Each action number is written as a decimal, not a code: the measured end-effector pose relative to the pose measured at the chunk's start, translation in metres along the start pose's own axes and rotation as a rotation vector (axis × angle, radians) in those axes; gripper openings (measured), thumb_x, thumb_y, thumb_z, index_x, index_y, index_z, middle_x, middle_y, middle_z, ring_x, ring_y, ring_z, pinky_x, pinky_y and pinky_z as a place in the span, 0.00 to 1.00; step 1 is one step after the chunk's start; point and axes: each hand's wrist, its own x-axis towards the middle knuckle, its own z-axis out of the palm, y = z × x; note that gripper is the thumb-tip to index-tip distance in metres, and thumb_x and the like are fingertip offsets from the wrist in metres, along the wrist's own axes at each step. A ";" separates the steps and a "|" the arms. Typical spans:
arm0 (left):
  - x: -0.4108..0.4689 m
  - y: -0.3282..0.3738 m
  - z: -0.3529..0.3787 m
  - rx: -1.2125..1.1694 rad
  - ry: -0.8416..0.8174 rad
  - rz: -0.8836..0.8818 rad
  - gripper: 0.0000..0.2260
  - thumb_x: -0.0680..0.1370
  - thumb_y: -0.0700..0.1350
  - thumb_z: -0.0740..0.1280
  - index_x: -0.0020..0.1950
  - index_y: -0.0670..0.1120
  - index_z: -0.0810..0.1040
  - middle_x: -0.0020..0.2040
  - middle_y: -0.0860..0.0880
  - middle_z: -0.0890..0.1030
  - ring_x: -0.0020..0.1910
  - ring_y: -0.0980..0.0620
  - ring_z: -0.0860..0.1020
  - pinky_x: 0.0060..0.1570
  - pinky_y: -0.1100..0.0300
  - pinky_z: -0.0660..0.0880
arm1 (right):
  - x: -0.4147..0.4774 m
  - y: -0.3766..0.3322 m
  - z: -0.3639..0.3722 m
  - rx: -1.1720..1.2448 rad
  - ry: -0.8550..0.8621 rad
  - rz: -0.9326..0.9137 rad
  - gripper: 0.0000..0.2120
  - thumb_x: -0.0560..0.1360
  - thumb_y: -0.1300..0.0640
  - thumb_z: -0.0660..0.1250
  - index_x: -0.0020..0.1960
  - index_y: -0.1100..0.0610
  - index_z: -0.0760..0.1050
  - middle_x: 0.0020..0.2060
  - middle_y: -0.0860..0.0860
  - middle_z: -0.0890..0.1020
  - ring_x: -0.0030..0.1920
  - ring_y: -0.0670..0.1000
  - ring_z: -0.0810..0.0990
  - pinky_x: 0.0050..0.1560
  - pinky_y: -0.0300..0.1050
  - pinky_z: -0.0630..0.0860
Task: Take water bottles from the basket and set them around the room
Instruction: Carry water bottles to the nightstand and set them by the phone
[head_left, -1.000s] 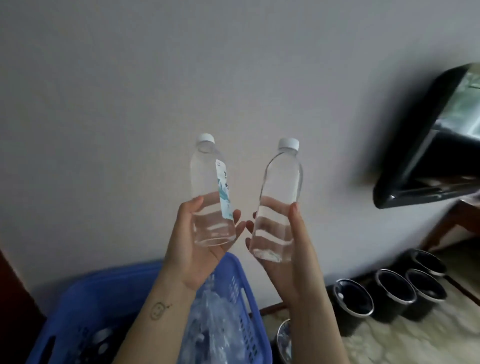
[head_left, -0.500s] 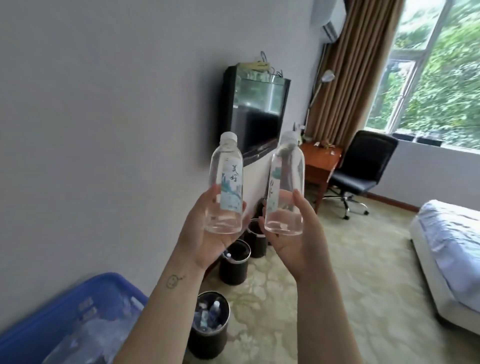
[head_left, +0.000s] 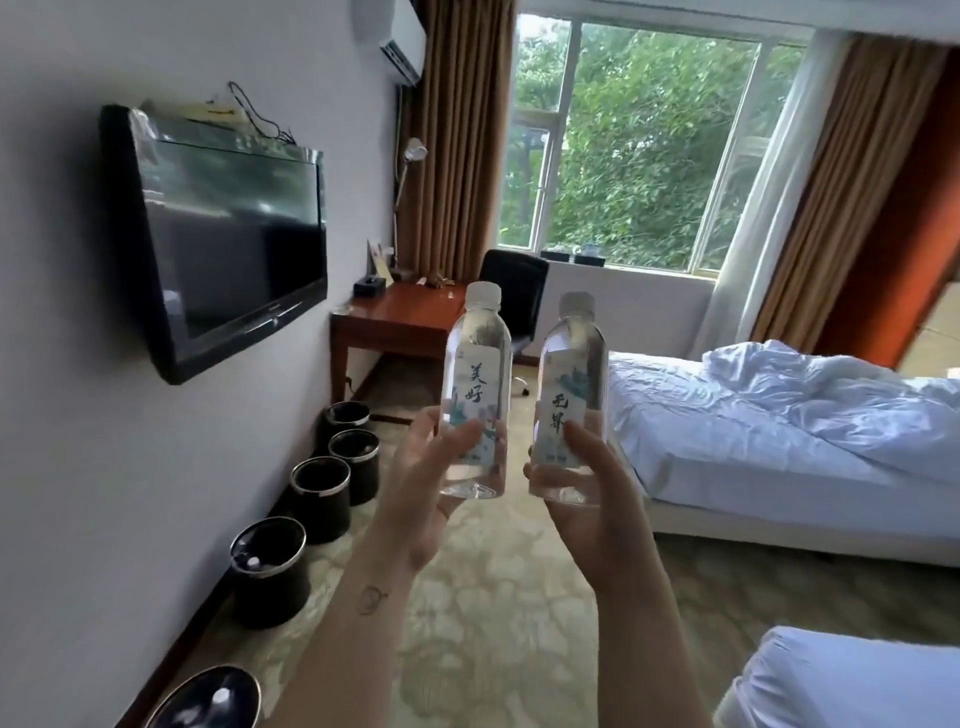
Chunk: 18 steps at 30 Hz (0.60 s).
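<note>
Carrying step in hand: the left hand (head_left: 431, 467) gripped one clear plastic white-capped water bottle (head_left: 475, 384) round its lower body, fingers curled. The right hand (head_left: 587, 483) gripped a second clear labelled water bottle (head_left: 571, 384) likewise. Both stood upright, side by side and apart, neither yet set down. The next move probably called for reaching a surface, perhaps the reddish wooden desk (head_left: 405, 317), and placing one upright. Against the earlier frame, the view had swung rightward: the blue basket had left sight and the white bed (head_left: 753, 431) showed fuller.

Left hand (head_left: 415, 478) grips left bottle (head_left: 475, 374), right hand (head_left: 592, 499) grips right bottle (head_left: 571, 384), both upright. Bed (head_left: 753, 431) right of fingers (head_left: 577, 437), 5 black bins (head_left: 318, 496) left.
</note>
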 end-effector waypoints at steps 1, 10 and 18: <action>0.009 -0.010 0.010 0.029 0.000 0.000 0.31 0.66 0.51 0.76 0.66 0.43 0.74 0.53 0.42 0.82 0.48 0.46 0.81 0.43 0.52 0.78 | 0.004 -0.009 -0.016 -0.060 0.013 -0.025 0.22 0.68 0.52 0.74 0.59 0.59 0.79 0.48 0.59 0.82 0.46 0.59 0.81 0.47 0.53 0.78; 0.091 -0.122 0.111 0.297 -0.110 0.112 0.30 0.64 0.57 0.74 0.63 0.47 0.75 0.53 0.46 0.84 0.50 0.47 0.84 0.45 0.54 0.81 | 0.026 -0.081 -0.162 -0.073 0.332 -0.172 0.22 0.64 0.52 0.75 0.55 0.58 0.78 0.43 0.58 0.83 0.37 0.56 0.83 0.34 0.46 0.78; 0.175 -0.193 0.183 0.187 -0.181 0.003 0.24 0.64 0.57 0.74 0.57 0.51 0.79 0.50 0.47 0.85 0.47 0.46 0.84 0.44 0.48 0.81 | 0.061 -0.124 -0.263 -0.121 0.481 -0.273 0.25 0.65 0.59 0.75 0.61 0.58 0.74 0.46 0.57 0.83 0.42 0.53 0.84 0.36 0.44 0.79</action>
